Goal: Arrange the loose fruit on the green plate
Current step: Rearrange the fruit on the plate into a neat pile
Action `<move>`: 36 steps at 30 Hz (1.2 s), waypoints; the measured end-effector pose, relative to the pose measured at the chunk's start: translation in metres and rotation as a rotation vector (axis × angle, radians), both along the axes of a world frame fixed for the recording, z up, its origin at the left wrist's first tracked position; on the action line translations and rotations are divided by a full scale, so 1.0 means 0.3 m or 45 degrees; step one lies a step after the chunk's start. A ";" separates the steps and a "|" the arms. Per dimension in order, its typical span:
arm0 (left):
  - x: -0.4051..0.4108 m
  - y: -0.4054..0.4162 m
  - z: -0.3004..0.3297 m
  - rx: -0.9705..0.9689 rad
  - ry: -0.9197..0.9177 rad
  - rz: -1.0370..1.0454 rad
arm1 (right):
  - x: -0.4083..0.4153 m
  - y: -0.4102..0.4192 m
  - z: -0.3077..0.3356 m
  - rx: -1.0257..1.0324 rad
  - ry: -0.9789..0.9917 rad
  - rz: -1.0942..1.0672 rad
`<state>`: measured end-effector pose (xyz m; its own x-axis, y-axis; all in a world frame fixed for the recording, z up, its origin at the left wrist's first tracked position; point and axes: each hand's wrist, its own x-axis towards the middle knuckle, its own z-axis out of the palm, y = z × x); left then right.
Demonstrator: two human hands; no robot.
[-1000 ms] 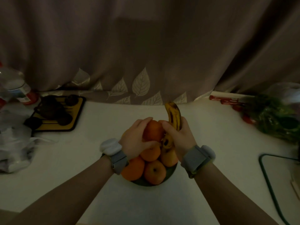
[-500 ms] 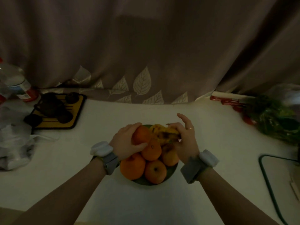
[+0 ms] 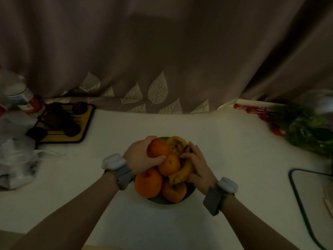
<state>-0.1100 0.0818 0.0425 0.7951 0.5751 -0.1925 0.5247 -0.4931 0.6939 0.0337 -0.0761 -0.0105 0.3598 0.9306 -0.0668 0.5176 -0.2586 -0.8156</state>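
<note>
The green plate (image 3: 159,200) sits at the middle of the white table, piled with fruit. My left hand (image 3: 139,159) grips an orange (image 3: 158,147) at the pile's far left. A smaller orange (image 3: 170,164) lies in the middle. My right hand (image 3: 199,166) presses a spotted banana (image 3: 182,172) down along the right side of the pile, fingers curled over it. A second yellow banana (image 3: 177,143) lies at the far side. A large orange (image 3: 148,183) and an apple (image 3: 173,192) fill the near side.
A yellow-and-black tray (image 3: 82,129) with dark round fruit lies at the far left, next to a bottle (image 3: 20,95) and plastic bags (image 3: 14,159). Leafy greens (image 3: 306,130) lie at the far right. A green-rimmed board (image 3: 297,195) is at the right edge. A curtain (image 3: 162,51) hangs behind.
The banana, held upright a second ago, has been laid down onto the right side of the pile. My left hand with the orange has lowered toward the plate's far left.
</note>
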 end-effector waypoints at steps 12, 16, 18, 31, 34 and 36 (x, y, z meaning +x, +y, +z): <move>0.019 0.020 -0.023 -0.046 0.062 0.006 | -0.006 0.079 -0.002 -0.008 -0.023 0.071; 0.032 0.020 -0.026 -0.040 0.048 -0.027 | 0.007 0.089 0.007 -0.075 -0.112 0.128; 0.038 0.023 -0.028 -0.035 0.058 -0.040 | 0.007 0.094 -0.004 -0.075 -0.129 0.067; 0.072 0.018 -0.041 -0.039 -0.033 0.035 | -0.010 0.090 0.008 -0.152 -0.574 -0.370; 0.075 0.013 -0.043 -0.015 -0.070 0.041 | -0.003 0.086 0.008 -0.298 -0.679 -0.370; 0.077 0.013 -0.043 -0.007 -0.091 0.034 | 0.007 0.093 0.006 -0.341 -0.622 -0.381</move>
